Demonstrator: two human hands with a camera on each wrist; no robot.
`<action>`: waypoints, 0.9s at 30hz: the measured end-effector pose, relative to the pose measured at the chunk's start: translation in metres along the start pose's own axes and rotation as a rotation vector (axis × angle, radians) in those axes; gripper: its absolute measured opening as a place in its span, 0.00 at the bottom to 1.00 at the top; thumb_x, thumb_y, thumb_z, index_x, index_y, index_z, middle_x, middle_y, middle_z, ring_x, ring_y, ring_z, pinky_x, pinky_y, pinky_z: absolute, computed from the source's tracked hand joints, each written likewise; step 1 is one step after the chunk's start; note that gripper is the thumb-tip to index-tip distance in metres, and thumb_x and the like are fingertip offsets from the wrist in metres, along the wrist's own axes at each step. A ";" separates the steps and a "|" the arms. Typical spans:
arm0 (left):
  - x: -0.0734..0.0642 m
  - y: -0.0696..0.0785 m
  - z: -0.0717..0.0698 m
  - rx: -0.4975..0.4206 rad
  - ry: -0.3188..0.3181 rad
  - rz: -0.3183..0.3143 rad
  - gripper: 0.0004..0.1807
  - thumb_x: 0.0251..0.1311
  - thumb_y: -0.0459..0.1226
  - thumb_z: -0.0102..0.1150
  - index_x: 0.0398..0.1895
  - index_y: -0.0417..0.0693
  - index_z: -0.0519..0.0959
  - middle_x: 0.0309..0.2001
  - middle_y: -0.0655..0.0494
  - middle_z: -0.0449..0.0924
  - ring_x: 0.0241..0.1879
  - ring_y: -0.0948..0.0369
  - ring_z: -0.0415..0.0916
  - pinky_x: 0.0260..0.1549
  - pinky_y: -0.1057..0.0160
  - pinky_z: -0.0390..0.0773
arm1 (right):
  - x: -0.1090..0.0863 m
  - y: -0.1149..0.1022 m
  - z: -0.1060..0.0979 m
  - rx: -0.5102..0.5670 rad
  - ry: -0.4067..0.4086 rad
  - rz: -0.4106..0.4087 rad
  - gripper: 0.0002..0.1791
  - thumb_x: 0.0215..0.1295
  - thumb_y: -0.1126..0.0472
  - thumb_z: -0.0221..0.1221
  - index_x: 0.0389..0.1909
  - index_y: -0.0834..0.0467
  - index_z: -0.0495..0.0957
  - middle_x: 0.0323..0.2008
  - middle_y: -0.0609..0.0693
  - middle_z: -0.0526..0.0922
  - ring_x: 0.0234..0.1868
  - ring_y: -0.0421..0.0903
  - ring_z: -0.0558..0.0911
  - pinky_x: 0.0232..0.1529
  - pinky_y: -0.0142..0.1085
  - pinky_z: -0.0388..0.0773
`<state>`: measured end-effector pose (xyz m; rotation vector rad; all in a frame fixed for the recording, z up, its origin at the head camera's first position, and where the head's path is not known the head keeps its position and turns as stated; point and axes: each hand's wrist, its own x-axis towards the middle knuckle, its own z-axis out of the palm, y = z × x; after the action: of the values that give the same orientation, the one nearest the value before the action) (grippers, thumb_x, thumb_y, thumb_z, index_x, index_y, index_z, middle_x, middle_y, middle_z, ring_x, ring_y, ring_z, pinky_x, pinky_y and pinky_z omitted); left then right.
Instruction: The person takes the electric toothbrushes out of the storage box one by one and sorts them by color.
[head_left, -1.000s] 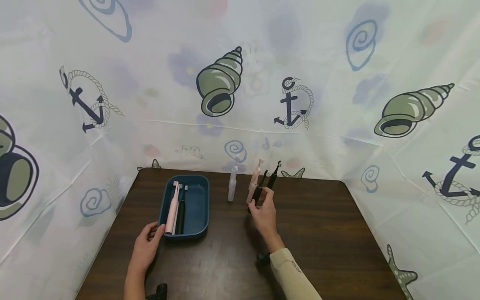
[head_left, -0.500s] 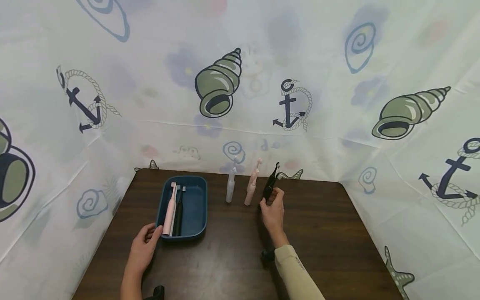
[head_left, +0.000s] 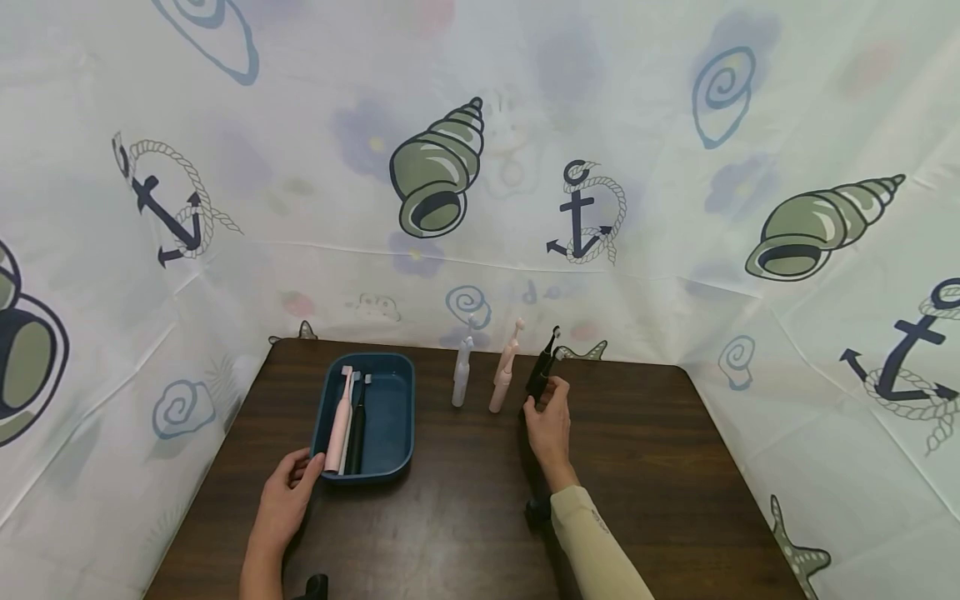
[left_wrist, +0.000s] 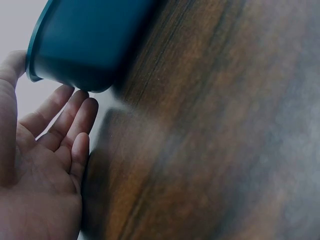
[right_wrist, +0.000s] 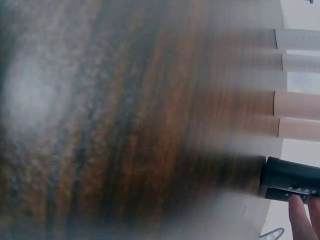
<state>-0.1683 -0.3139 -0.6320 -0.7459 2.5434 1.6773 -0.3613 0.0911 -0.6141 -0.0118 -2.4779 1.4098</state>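
Observation:
My left hand [head_left: 281,504] touches the near left corner of a blue tray [head_left: 392,433], thumb at the rim and relaxed fingers against the outer wall in the left wrist view. Inside the tray lie a pink electric toothbrush [head_left: 340,429], a white one and a black one [head_left: 358,429], side by side. To the right, my right hand [head_left: 551,429] holds a black electric toothbrush [head_left: 537,386] upright by its lower handle. Close behind it stands another black toothbrush [head_left: 547,354]. In the right wrist view the two black handles [right_wrist: 290,172] overlap, with fingertips [right_wrist: 297,210] on them.
Left of the right hand stand pink toothbrushes [head_left: 501,387] and pale lilac ones [head_left: 461,383], upright in pairs, one behind the other. All are on a dark wooden table [head_left: 450,517]. A cloth with shells and anchors [head_left: 337,208] hangs behind and at the sides.
My right hand has carried the black toothbrush right, from beside the pink pair to just in front of the other black one, and lowered it. The left hand stays at the tray.

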 end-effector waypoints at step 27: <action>-0.001 -0.002 0.001 -0.020 0.004 0.016 0.49 0.76 0.70 0.46 0.81 0.40 0.62 0.72 0.34 0.70 0.68 0.42 0.70 0.68 0.38 0.70 | 0.009 0.010 0.001 0.000 0.048 -0.055 0.29 0.74 0.65 0.66 0.70 0.52 0.66 0.59 0.57 0.81 0.57 0.56 0.83 0.52 0.56 0.81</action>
<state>-0.1667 -0.3134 -0.6337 -0.7338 2.5459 1.7096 -0.3718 0.0964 -0.6210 0.0223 -2.4204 1.3714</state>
